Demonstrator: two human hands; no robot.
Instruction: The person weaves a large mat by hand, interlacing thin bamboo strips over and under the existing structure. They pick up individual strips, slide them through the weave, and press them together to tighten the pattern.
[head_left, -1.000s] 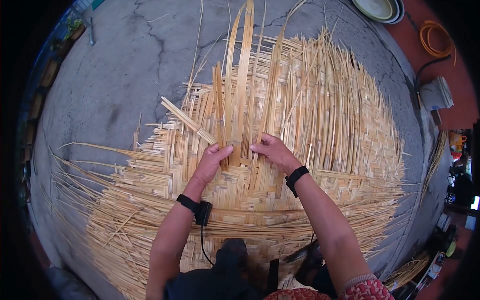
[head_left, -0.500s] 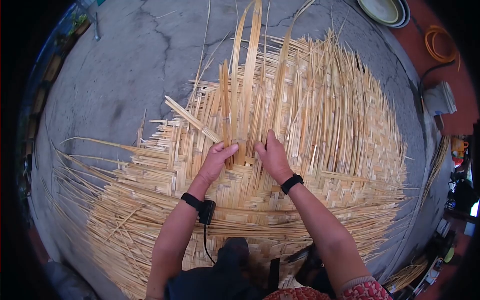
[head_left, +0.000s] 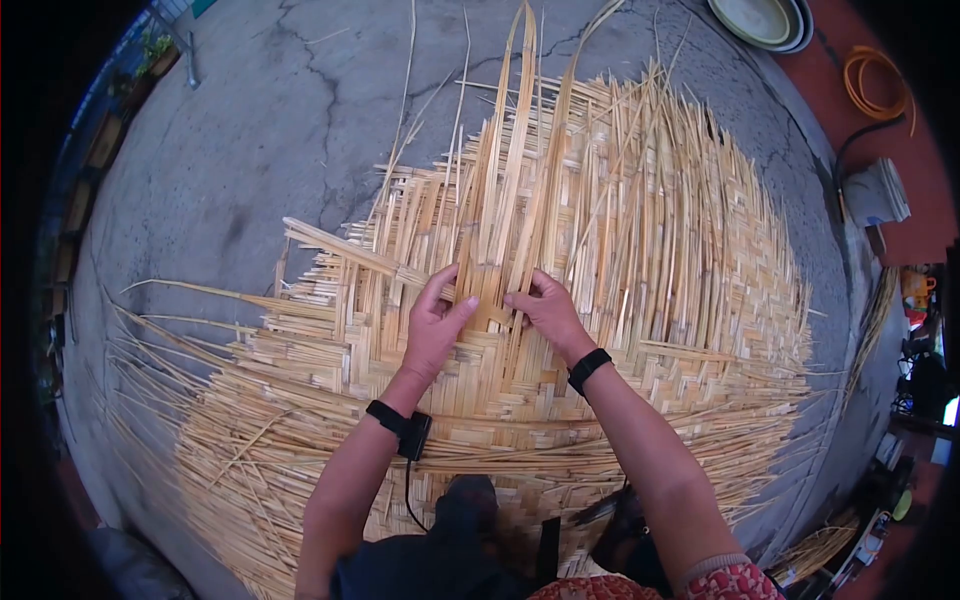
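Note:
A large woven reed mat (head_left: 690,260) with a herringbone pattern lies before me, long loose ends fanning out at its edges. My left hand (head_left: 437,318) grips flat reed strips at the working spot, its thumb on top. A short bundle of reed strips (head_left: 345,250) runs from beside that hand toward the upper left, crosswise to the upright strips. Just to the right, my right hand (head_left: 548,314) pinches a reed strip between thumb and fingers. Between the hands, several long split strips (head_left: 515,150) rise and curve toward the far side. The fingers partly hide the strip ends.
Cracked concrete floor (head_left: 230,150) surrounds the mat. At the top right are stacked basins (head_left: 760,22), an orange hose coil (head_left: 875,85) and a grey bucket (head_left: 875,195). Loose reeds (head_left: 820,545) lie at the lower right. Wooden planters (head_left: 105,140) line the left side.
The crosswise bundle has swung left and lower, lying flatter. Upright strips by my left hand have shifted right toward the others. My right hand's fingers have curled in, closer to the left thumb.

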